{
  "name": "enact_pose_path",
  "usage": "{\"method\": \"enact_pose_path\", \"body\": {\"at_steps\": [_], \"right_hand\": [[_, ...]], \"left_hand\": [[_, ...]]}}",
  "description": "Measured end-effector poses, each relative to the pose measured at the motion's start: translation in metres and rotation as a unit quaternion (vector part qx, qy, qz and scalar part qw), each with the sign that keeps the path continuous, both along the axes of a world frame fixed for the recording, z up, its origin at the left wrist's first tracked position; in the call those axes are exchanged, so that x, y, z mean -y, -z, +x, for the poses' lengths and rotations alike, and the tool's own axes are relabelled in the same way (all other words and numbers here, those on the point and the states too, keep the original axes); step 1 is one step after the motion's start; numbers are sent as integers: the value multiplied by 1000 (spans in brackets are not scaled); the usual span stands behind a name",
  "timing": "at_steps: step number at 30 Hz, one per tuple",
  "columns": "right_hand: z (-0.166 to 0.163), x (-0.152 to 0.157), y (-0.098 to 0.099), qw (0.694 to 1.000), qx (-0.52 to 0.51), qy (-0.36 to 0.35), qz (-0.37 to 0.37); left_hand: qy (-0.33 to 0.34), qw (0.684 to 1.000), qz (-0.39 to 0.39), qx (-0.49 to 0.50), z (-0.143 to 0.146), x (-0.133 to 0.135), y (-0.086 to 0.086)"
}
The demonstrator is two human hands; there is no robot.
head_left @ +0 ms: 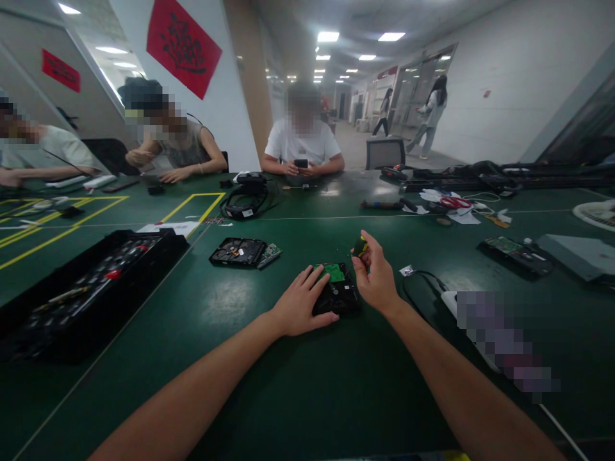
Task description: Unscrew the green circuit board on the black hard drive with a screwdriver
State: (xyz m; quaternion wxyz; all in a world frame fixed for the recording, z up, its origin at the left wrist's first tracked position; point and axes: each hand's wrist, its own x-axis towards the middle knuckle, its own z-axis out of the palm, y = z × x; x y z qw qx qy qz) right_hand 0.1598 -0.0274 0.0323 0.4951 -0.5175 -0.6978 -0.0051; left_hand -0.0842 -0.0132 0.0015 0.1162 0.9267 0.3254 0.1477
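Note:
A black hard drive (340, 296) with a green circuit board (334, 273) on top lies on the green table (269, 384) in front of me. My left hand (300, 307) rests flat on the drive's left side, fingers spread. My right hand (377, 275) is closed on a screwdriver with a black and yellow handle (359, 246), held upright over the drive's right edge.
A second opened hard drive (239, 251) with a loose board lies further left. A black tool tray (81, 288) stands at the left. A black cable (423, 282), another board (514, 251), scissors (454, 202) and tools lie right. Three people sit across the table.

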Motion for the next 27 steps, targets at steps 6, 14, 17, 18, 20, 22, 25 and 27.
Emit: {"method": "enact_pose_path", "body": {"at_steps": [6, 14, 17, 18, 20, 22, 25, 27], "right_hand": [[1, 2, 0, 999, -11, -47, 2], [4, 1, 4, 999, -36, -34, -9], [5, 0, 4, 999, -42, -25, -13], [5, -1, 4, 999, -45, -24, -12], [4, -1, 3, 999, -43, -25, -9], [4, -1, 2, 999, -36, -28, -4], [2, 0, 1, 999, -20, -26, 9], [1, 1, -1, 1000, -8, -24, 16]], "left_hand": [[-3, 1000, 2, 3, 1, 1, -1], [-6, 1000, -16, -3, 1, -2, -7], [-6, 1000, -23, -6, 1, -3, -9], [-5, 1000, -25, -9, 1, -4, -9], [-6, 1000, -27, -11, 1, -5, -9], [-5, 999, -29, -12, 1, -5, -9], [-3, 999, -32, -7, 1, -6, -8], [-2, 999, -31, -5, 1, -6, -7]]}}
